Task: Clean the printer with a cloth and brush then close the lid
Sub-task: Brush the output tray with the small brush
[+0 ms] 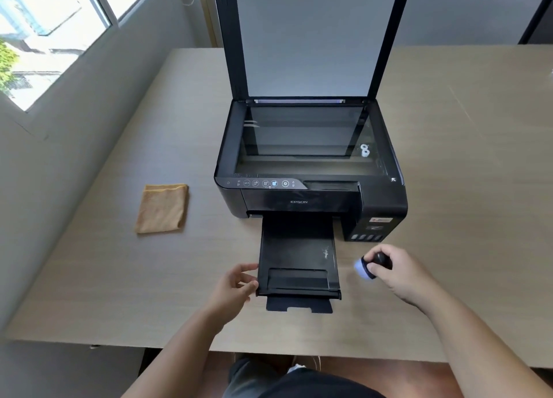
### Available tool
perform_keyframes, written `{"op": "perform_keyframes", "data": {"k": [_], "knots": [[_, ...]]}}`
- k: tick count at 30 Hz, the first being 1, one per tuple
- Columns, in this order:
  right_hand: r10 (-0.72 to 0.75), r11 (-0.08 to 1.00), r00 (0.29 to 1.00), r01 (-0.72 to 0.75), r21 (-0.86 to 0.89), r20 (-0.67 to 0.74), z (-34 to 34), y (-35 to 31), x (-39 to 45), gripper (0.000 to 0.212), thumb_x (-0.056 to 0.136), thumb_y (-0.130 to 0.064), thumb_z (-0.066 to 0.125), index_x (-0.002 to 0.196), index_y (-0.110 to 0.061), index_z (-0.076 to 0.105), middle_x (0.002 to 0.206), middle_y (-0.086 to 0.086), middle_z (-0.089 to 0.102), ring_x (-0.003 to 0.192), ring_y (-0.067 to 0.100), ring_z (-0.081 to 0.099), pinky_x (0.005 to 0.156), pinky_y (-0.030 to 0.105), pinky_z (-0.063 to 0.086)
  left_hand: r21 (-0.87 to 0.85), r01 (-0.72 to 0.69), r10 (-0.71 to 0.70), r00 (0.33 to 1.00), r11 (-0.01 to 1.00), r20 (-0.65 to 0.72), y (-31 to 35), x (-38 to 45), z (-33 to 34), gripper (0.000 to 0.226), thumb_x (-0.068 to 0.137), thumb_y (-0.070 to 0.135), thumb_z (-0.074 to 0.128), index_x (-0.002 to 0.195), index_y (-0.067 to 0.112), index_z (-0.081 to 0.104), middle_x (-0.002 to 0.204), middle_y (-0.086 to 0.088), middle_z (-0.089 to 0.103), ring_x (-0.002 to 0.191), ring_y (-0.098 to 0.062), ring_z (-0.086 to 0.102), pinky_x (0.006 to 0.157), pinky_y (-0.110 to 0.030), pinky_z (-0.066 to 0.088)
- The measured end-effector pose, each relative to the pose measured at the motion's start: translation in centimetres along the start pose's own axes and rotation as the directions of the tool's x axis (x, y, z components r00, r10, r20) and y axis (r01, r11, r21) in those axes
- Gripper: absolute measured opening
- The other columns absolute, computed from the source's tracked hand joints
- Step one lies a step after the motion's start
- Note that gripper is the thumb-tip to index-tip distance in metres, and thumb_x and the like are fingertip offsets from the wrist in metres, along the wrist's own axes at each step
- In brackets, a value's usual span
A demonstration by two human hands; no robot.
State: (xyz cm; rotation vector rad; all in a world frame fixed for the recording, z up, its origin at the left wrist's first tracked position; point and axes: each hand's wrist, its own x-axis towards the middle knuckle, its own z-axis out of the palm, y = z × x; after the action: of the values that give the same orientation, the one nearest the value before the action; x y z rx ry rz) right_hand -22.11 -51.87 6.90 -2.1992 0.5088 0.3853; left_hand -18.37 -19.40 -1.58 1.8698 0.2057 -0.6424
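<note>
- Head view: our right hand (399, 273) grips a small black brush with blurred white bristles (372, 266), its handle mostly hidden by our fingers (377, 268).
- Our left hand (235, 284), loosely open, touches the black printer's (311, 194) output tray (297, 260).
- Lid (311, 35) upright, top cut off; folded orange cloth (163, 208) lies on the worktop (449, 158).

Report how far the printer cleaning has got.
Nothing shows as finished. In hand: the right hand grips the brush beside the output tray, whose edge the left hand touches. Left: the folded cloth lies untouched on the table; the lid stands open.
</note>
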Motion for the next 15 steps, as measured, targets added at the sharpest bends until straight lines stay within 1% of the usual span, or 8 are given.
{"op": "perform_keyframes", "data": {"k": [3,6,7,9,10,12,13,15], "knots": [[-0.110,0.987,0.994,0.106,0.119,0.024,1.0,-1.5,0.2,0.014,0.085,-0.014,0.064,0.080,-0.026,0.066,0.082,-0.002,0.065,0.077,0.018,0.057,0.067,0.025,0.043,0.018,0.001,-0.001,1.000,1.000,0.006,-0.1,0.0,-0.1,0.029,0.095,0.012,0.057,0.120,0.027,0.060,0.091,-0.004,0.068,0.077,-0.012,0.059,0.069,-0.024,0.047],[-0.217,0.958,0.972,0.192,0.213,0.096,2.8,-4.1,0.6,0.012,0.091,-0.020,0.060,0.084,-0.027,0.068,0.075,-0.008,0.058,0.070,0.007,0.051,0.065,0.016,0.041,0.032,0.007,-0.008,1.000,0.999,0.017,0.0,-0.2,-0.4,0.026,0.094,0.015,0.059,0.115,0.030,0.060,0.093,0.000,0.067,0.080,-0.011,0.059,0.073,-0.023,0.046],[-0.250,0.953,0.959,0.220,0.210,0.131,3.5,-5.1,0.9,0.012,0.092,-0.024,0.058,0.086,-0.029,0.067,0.072,-0.013,0.057,0.067,0.006,0.050,0.064,0.016,0.041,0.037,0.011,-0.011,1.000,0.999,0.005,0.0,-0.3,-0.8,0.024,0.094,0.016,0.059,0.115,0.030,0.060,0.095,0.000,0.066,0.083,-0.012,0.060,0.074,-0.022,0.046],[-0.304,0.950,0.932,0.281,0.140,0.197,5.0,-6.9,1.3,0.010,0.093,-0.032,0.053,0.094,-0.037,0.062,0.064,-0.020,0.054,0.060,0.005,0.047,0.062,0.022,0.041,0.036,0.016,-0.014,0.999,0.999,-0.033,-0.2,-0.4,-1.7,0.023,0.094,0.017,0.059,0.114,0.028,0.060,0.098,0.000,0.065,0.088,-0.014,0.061,0.074,-0.021,0.046],[-0.329,0.944,0.913,0.318,0.082,0.240,5.7,-7.9,1.6,0.010,0.094,-0.034,0.051,0.100,-0.038,0.057,0.064,-0.019,0.055,0.060,0.006,0.048,0.063,0.024,0.040,0.030,0.016,-0.014,0.998,0.999,-0.061,-0.3,-0.5,-2.3,0.023,0.094,0.017,0.059,0.114,0.028,0.060,0.099,-0.001,0.064,0.091,-0.016,0.061,0.073,-0.021,0.045],[-0.359,0.917,0.877,0.396,-0.056,0.319,7.1,-10.1,2.1,0.016,0.095,-0.036,0.047,0.110,-0.033,0.046,0.075,-0.011,0.059,0.068,0.011,0.054,0.065,0.028,0.043,0.011,0.012,-0.010,0.991,1.000,-0.136,-0.4,-0.4,-3.7,0.022,0.094,0.014,0.059,0.111,0.027,0.061,0.098,-0.002,0.064,0.092,-0.018,0.062,0.070,-0.019,0.045],[-0.374,0.898,0.861,0.429,-0.099,0.346,8.0,-11.4,2.3,0.018,0.094,-0.037,0.048,0.110,-0.031,0.043,0.080,-0.006,0.060,0.072,0.013,0.055,0.067,0.029,0.044,0.004,0.009,-0.008,0.984,1.000,-0.178,-0.4,-0.3,-4.6,0.022,0.094,0.012,0.058,0.110,0.026,0.062,0.097,-0.002,0.064,0.090,-0.018,0.062,0.067,-0.017,0.044],[-0.404,0.875,0.839,0.471,-0.115,0.364,9.8,-13.5,3.2,0.017,0.091,-0.037,0.054,0.103,-0.029,0.045,0.083,-0.006,0.060,0.073,0.011,0.055,0.065,0.027,0.043,0.004,0.009,-0.008,0.969,1.000,-0.247,-0.4,-0.1,-6.2,0.024,0.093,0.010,0.057,0.111,0.024,0.062,0.098,-0.003,0.064,0.084,-0.012,0.060,0.063,-0.014,0.043]]}}
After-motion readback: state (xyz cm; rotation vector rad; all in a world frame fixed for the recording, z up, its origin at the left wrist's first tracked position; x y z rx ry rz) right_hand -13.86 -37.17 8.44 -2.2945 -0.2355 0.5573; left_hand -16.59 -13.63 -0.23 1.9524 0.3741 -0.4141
